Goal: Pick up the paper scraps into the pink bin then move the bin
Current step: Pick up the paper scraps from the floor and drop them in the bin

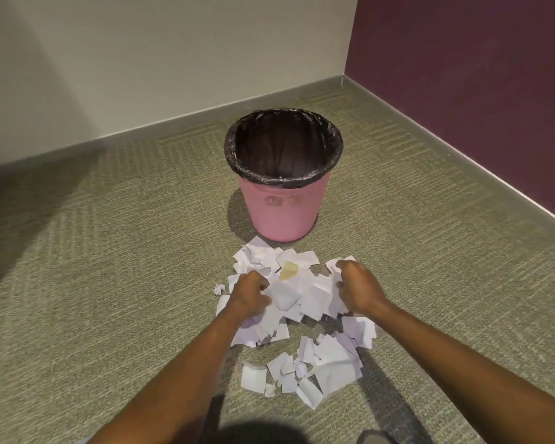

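A pink bin [282, 209] lined with a black bag stands upright on the carpet in the middle of the view. Just in front of it lies a heap of white paper scraps [302, 299], with one yellowish piece [289, 271] near its far edge. More loose scraps [314, 370] lie closer to me. My left hand [249, 296] presses into the left side of the heap, fingers curled around scraps. On the right side of the heap my right hand [359, 290] is curled the same way on paper. Nothing shows inside the bin.
The bin sits near a room corner: a cream wall [141, 59] behind and a dark purple wall [478, 75] to the right, both with grey skirting. Green-grey carpet [109, 267] stretches to the left and right of the heap.
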Demonstrator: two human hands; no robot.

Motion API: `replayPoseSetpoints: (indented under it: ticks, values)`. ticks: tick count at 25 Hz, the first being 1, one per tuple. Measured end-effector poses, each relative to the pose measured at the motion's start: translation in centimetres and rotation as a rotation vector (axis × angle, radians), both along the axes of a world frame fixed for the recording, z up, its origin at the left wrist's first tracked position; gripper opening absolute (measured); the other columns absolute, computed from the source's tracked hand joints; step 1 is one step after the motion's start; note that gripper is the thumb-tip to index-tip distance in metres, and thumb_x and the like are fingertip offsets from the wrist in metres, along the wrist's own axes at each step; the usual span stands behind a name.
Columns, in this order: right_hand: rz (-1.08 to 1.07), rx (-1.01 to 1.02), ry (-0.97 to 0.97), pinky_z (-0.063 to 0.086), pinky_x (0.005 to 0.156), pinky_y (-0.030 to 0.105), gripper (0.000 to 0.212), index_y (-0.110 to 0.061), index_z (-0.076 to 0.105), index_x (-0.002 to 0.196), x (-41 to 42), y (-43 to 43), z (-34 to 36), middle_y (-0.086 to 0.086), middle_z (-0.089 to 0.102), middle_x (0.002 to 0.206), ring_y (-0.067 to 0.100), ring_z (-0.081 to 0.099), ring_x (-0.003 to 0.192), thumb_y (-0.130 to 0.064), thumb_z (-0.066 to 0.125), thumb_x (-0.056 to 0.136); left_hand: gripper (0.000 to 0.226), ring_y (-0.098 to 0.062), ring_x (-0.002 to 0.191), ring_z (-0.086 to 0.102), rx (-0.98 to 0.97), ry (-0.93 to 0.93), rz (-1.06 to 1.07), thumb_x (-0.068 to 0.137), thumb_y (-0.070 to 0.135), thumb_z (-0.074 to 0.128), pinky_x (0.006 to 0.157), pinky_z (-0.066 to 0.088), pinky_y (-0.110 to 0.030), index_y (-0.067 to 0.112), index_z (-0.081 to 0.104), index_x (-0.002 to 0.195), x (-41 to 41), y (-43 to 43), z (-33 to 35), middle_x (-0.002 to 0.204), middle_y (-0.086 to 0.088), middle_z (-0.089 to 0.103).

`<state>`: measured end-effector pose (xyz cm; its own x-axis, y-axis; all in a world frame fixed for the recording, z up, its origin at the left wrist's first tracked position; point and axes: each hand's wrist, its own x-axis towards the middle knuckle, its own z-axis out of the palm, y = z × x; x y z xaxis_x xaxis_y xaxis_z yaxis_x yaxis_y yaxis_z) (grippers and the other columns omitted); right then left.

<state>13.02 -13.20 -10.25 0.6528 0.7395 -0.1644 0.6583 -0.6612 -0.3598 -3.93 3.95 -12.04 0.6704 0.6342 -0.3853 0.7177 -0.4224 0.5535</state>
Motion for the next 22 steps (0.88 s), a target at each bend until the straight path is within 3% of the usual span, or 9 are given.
replayPoseSetpoints:
  ticks: [1,2,3,5,9,11,13,16,22]
  values:
    - [-0.038,-0.003,0.01,0.051,0.085,0.041,0.024,-0.002,0.061,0.113,0.1,-0.5,0.1,0.016,0.063,0.115,0.035,0.06,0.108,-0.003,0.055,0.09,0.024,-0.034,0.074,0.062,0.022,0.0,-0.008,0.073,0.004,0.074,0.06,0.041,-0.039,-0.008,0.056,0.064,-0.3,0.1,0.2,0.073,-0.024,0.059]
    - [-0.073,0.012,0.025,0.051,0.087,0.041,0.023,0.0,0.062,0.111,0.2,-0.9,0.2,0.018,0.063,0.115,0.036,0.059,0.108,-0.002,0.055,0.09,0.037,-0.024,0.057,0.048,0.021,-0.021,0.002,0.073,0.003,0.074,0.05,0.032,-0.033,0.007,0.045,0.05,-0.4,0.2,0.3,0.054,-0.009,0.045]
    - [-0.101,0.038,0.039,0.051,0.086,0.04,0.021,0.002,0.064,0.109,0.3,-1.3,0.5,0.018,0.064,0.112,0.036,0.06,0.106,0.0,0.056,0.089,0.052,-0.016,0.053,0.031,0.033,-0.043,-0.016,0.073,0.002,0.073,0.048,0.023,-0.03,0.018,0.03,0.047,-0.5,0.3,0.3,0.052,0.003,0.028]
    - [-0.139,0.093,0.063,0.05,0.078,0.037,0.017,0.002,0.066,0.103,0.5,-1.8,1.1,0.017,0.067,0.102,0.033,0.062,0.096,0.002,0.057,0.088,0.06,-0.011,0.055,0.018,0.064,-0.105,-0.036,0.072,0.001,0.072,0.05,0.016,-0.029,0.022,0.02,0.05,-0.7,0.2,0.7,0.056,0.008,0.017]
    - [-0.074,0.135,-0.031,0.043,0.057,0.032,0.003,-0.008,0.062,0.09,0.1,-2.0,2.5,0.004,0.062,0.078,0.02,0.057,0.068,-0.005,0.06,0.091,0.055,-0.008,0.053,0.019,-0.003,-0.183,-0.013,0.072,-0.001,0.069,0.052,0.017,-0.028,0.02,0.023,0.049,-1.1,0.3,1.2,0.056,0.008,0.02]
    - [0.03,0.101,-0.159,0.04,0.053,0.029,0.003,-0.011,0.062,0.091,-0.3,-2.1,2.7,-0.002,0.058,0.072,0.017,0.054,0.061,-0.01,0.06,0.093,0.041,-0.009,0.055,0.03,-0.053,-0.197,0.012,0.072,0.003,0.07,0.054,0.024,-0.027,0.011,0.037,0.049,-1.4,0.6,0.7,0.057,0.006,0.031]
    - [0.062,0.085,-0.183,0.042,0.053,0.029,0.004,-0.012,0.063,0.095,-0.8,-2.1,2.6,0.0,0.061,0.071,0.018,0.056,0.06,-0.011,0.059,0.093,0.026,-0.011,0.059,0.04,-0.088,-0.228,0.052,0.072,0.005,0.071,0.058,0.032,-0.026,0.004,0.051,0.055,-1.9,0.7,0.2,0.061,0.005,0.042]
    - [0.027,0.135,-0.163,0.048,0.052,0.031,0.006,-0.011,0.064,0.097,-1.1,-2.2,2.4,0.003,0.066,0.073,0.02,0.06,0.06,-0.013,0.06,0.094,0.031,0.0,0.055,0.043,-0.138,-0.246,0.099,0.076,-0.002,0.071,0.056,0.035,-0.021,0.017,0.055,0.057,-2.4,0.4,0.0,0.058,0.011,0.049]
    - [0.083,0.078,-0.164,0.049,0.054,0.035,0.01,-0.013,0.06,0.09,-1.2,-1.8,2.1,-0.002,0.054,0.064,0.02,0.058,0.058,-0.015,0.054,0.098,0.024,-0.01,0.063,0.038,-0.19,-0.245,0.096,0.071,0.019,0.074,0.059,0.035,-0.025,0.021,0.05,0.068,-2.5,1.0,-1.5,0.07,0.003,0.04]
